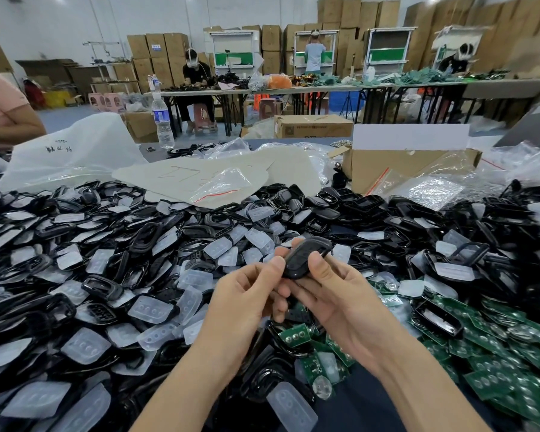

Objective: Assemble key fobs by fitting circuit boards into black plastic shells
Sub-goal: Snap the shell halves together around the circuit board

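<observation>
A black key fob shell (306,256) is held above the table between both hands. My left hand (247,294) pinches its near left end with thumb and fingers. My right hand (334,294) grips its right side, thumb on top and fingers curled beneath. Whether a board sits inside the shell is hidden. Black shells (106,285) and translucent button pads (150,308) lie heaped over the table on the left and centre. Green circuit boards (493,347) are piled at the right, and a few green boards (296,335) lie just under my hands.
A cardboard box (396,169) stands at the back right among clear plastic bags (434,188). A large white bag (69,151) and a water bottle (162,120) are at the back left. A person's arm (10,120) shows at the far left. Other workers sit at distant tables.
</observation>
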Action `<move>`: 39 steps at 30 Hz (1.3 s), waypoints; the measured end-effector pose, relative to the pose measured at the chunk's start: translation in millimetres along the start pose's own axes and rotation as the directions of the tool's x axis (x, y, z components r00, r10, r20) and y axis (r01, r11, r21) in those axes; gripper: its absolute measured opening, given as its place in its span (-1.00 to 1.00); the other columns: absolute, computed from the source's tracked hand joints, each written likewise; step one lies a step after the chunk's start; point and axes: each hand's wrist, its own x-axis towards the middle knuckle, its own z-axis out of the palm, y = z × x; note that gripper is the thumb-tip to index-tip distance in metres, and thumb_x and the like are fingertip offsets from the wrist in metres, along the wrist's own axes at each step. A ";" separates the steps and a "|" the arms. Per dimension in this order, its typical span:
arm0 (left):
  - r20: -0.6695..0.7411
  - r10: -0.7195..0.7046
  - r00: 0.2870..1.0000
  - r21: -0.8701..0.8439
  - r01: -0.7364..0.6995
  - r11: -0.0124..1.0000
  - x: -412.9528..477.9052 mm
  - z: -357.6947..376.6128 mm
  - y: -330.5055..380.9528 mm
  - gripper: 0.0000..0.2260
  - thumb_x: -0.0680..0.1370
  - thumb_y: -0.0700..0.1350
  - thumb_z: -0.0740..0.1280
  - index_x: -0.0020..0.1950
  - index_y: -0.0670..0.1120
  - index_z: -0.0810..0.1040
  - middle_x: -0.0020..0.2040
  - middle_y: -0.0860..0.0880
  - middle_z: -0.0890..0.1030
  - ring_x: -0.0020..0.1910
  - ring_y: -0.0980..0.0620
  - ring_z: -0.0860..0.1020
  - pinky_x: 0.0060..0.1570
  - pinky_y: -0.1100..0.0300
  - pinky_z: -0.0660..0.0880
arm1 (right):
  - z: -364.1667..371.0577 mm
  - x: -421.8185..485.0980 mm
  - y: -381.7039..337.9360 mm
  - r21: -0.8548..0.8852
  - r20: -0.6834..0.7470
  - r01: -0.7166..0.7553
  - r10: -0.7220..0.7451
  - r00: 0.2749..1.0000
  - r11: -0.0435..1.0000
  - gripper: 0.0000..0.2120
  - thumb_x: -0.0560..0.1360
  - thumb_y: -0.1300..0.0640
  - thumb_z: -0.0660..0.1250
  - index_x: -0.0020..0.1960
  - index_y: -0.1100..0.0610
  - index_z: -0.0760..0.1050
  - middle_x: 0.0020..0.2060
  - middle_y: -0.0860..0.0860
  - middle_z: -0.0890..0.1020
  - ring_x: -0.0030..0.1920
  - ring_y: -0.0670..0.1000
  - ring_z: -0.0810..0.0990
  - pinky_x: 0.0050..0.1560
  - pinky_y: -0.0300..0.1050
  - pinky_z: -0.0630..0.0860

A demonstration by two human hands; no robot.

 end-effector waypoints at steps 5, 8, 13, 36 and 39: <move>-0.008 0.362 0.932 0.527 -0.304 0.793 -2.9 -5.6 -5.9 -0.79 0.47 0.26 0.31 -0.05 0.18 0.61 -0.28 0.08 0.66 -0.33 0.13 0.62 -0.28 0.19 0.59 | -2.3 -0.8 -0.8 -0.108 -0.028 0.033 -0.037 0.999 0.994 -0.79 0.47 0.11 0.47 0.10 0.09 0.69 0.18 0.18 0.68 0.20 0.17 0.67 0.09 0.01 0.64; 0.053 0.484 0.874 0.645 -0.399 0.651 -4.3 -6.7 -7.2 -0.79 0.54 0.23 0.26 -0.07 0.13 0.56 -0.22 0.16 0.63 -0.27 0.10 0.61 -0.29 0.24 0.54 | -3.3 -0.6 -1.3 -0.286 -0.095 0.067 -0.098 0.991 0.956 -0.80 0.42 0.08 0.51 0.05 0.00 0.69 0.08 0.12 0.72 0.10 0.12 0.71 -0.02 -0.04 0.66; 0.101 0.588 0.802 0.738 -0.457 0.497 -4.5 -9.2 -7.9 -0.75 0.63 0.15 0.28 -0.04 -0.01 0.59 -0.27 0.16 0.57 -0.23 0.15 0.57 -0.30 0.33 0.45 | -8.8 -0.5 -3.9 -0.392 -0.087 0.105 -0.151 0.985 0.914 -0.74 0.39 0.06 0.55 0.07 -0.02 0.66 -0.03 0.07 0.73 0.04 0.09 0.72 0.00 -0.06 0.67; -0.028 0.631 0.775 0.713 -0.427 0.556 -8.9 4.5 -6.8 -0.97 0.57 -0.15 0.35 -0.05 -0.04 0.57 -0.18 0.14 0.53 -0.15 0.19 0.52 -0.21 0.45 0.39 | 1.3 -1.8 10.7 -0.426 -0.082 0.168 -0.223 0.971 0.889 -0.84 0.43 0.12 0.45 0.00 -0.01 0.61 -0.03 0.10 0.72 0.06 0.11 0.71 0.06 -0.14 0.65; -0.033 0.659 0.752 0.738 -0.426 0.523 -8.4 4.0 -7.0 -0.86 0.54 -0.30 0.40 -0.07 -0.06 0.57 -0.20 0.15 0.52 -0.18 0.22 0.49 -0.23 0.49 0.35 | 2.2 -1.6 12.4 -0.401 -0.075 0.171 -0.218 0.973 0.900 -0.84 0.43 0.13 0.46 0.00 0.01 0.61 0.00 0.13 0.72 0.09 0.12 0.70 0.08 -0.12 0.64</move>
